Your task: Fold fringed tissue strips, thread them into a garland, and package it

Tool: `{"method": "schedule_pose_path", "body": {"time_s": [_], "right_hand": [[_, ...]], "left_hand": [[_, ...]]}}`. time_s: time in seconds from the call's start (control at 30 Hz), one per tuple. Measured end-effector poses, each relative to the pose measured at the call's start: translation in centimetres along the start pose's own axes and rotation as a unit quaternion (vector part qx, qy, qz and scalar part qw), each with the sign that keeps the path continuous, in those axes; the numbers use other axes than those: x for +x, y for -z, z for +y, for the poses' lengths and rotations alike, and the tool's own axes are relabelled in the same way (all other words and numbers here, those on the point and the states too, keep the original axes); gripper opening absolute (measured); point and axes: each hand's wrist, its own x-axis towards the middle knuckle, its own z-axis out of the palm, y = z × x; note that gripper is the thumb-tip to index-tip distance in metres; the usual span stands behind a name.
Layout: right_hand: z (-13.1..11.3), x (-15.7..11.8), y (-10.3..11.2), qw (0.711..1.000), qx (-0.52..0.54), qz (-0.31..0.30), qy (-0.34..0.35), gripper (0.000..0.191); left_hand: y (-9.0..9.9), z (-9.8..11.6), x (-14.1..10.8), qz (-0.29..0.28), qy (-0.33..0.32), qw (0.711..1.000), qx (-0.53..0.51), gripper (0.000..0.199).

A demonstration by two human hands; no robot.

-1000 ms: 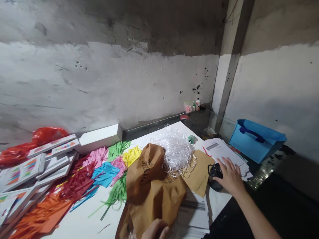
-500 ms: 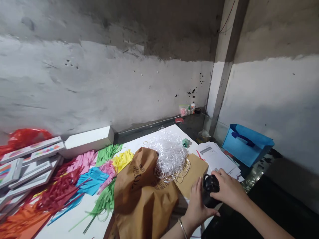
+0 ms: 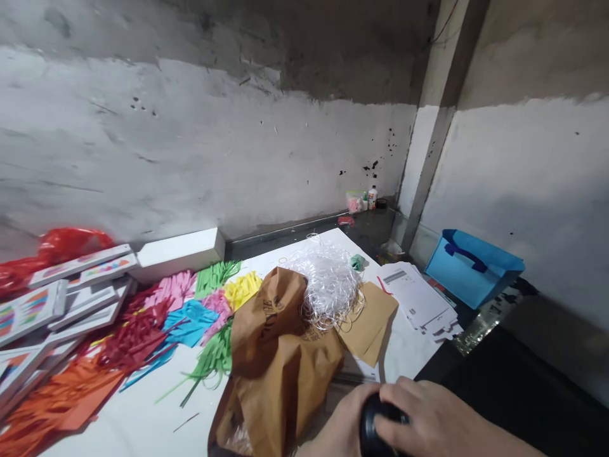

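At the bottom edge of the view, both my hands close round a black bottle-like thing with a round top (image 3: 368, 428). My left hand (image 3: 340, 419) wraps its left side, while my right hand (image 3: 428, 416) has its fingers over the top and right side. The lower part of the black thing is out of view, and the hands are slightly blurred. Just left of my hands lies a crumpled brown bag (image 3: 290, 362) with dark print. Beyond them are brown envelopes (image 3: 368, 317) and a heap of clear, shiny strands (image 3: 330, 279).
Bundles of coloured paper strips (image 3: 137, 336) and flat printed boxes (image 3: 33, 311) cover the left side. A long white box (image 3: 181, 251) stands by the wall. White papers (image 3: 419, 298) and a blue bag (image 3: 476, 266) lie to the right. Small bottles (image 3: 372, 197) stand in the far corner.
Both hands have moved down and closer to me with the black bottle-like thing. The loop on its top, seen before, is now covered or out of sight. The view has shifted slightly.
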Motion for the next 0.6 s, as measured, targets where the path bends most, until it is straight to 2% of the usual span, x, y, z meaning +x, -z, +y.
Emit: {"method": "schedule_pose_path", "body": {"time_s": [0.03, 0.1, 0.13, 0.2, 0.23, 0.27, 0.3, 0.37, 0.43, 0.47, 0.53, 0.6], "right_hand": [[0.0, 0.1, 1.1, 0.999, 0.012, 0.004, 0.033, 0.024], [-0.1, 0.3, 3.2, 0.997, 0.066, -0.021, 0.040, 0.025], [-0.2, 0.3, 3.8, 0.994, 0.095, -0.048, 0.001, 0.035], [-0.6, 0.4, 4.0, 0.979, 0.123, -0.099, -0.128, 0.057], [-0.8, 0.4, 3.6, 0.967, 0.110, -0.115, -0.197, 0.057], [-1.1, 0.5, 3.0, 0.956, 0.095, -0.140, -0.238, 0.056], [-1.3, 0.5, 2.4, 0.955, 0.079, -0.154, -0.242, 0.053], [-1.7, 0.6, 1.6, 0.978, 0.062, -0.142, -0.142, 0.048], [-1.8, 0.6, 1.5, 0.992, 0.075, -0.094, -0.035, 0.059], [-1.7, 0.5, 1.5, 0.993, 0.085, -0.072, -0.032, 0.067], [-1.8, 0.5, 1.2, 0.985, 0.094, -0.061, -0.129, 0.085], [-2.1, 0.7, 0.5, 0.961, 0.079, -0.098, -0.248, 0.091]], "left_hand": [[-0.1, 0.0, -0.4, -0.004, 0.010, 1.000, -0.005, 0.075], [-0.8, -0.5, -1.0, 0.012, 0.028, 0.999, -0.025, 0.073], [-1.4, -0.9, -1.3, 0.025, 0.035, 0.999, -0.029, 0.074], [-2.5, -1.8, -2.0, 0.057, 0.051, 0.997, -0.016, 0.078], [-2.8, -2.2, -2.3, 0.070, 0.055, 0.996, 0.000, 0.078], [-3.1, -2.4, -2.5, 0.083, 0.053, 0.995, 0.017, 0.076], [-3.2, -2.4, -2.8, 0.090, 0.045, 0.994, 0.031, 0.072], [-2.9, -2.1, -3.1, 0.099, 0.018, 0.994, 0.042, 0.066], [-2.5, -1.4, -3.3, 0.110, -0.003, 0.993, 0.046, 0.065], [-2.4, -1.0, -3.4, 0.115, -0.012, 0.992, 0.049, 0.071], [-2.3, -0.4, -3.4, 0.128, -0.028, 0.989, 0.064, 0.084], [-2.6, -0.2, -3.5, 0.130, -0.039, 0.987, 0.080, 0.095]]}}
